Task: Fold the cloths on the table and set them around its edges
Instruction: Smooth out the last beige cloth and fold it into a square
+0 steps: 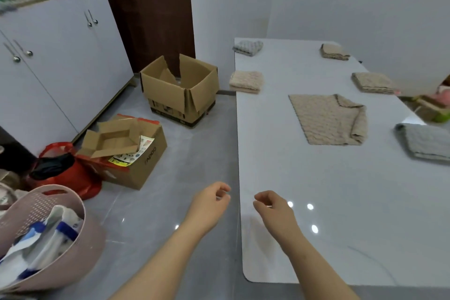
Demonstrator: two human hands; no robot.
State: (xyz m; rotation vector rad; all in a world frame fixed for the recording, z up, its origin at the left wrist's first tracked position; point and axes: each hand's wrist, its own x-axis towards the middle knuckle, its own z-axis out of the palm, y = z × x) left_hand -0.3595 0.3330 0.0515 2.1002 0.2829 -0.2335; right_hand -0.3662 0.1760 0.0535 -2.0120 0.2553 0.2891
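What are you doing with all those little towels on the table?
A person is folding cloths and setting them around the white table. Five folded cloths already sit near its edges: two on the left side, such as the cream one, and three on the right, such as the grey one. One big beige cloth lies in the middle, only partly folded. Right now the left hand and right hand are empty, fingers loosely curled, near the table's closest corner.

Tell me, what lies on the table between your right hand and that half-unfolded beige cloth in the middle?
Nothing: in the head view, bare table separates the right hand from the beige cloth.
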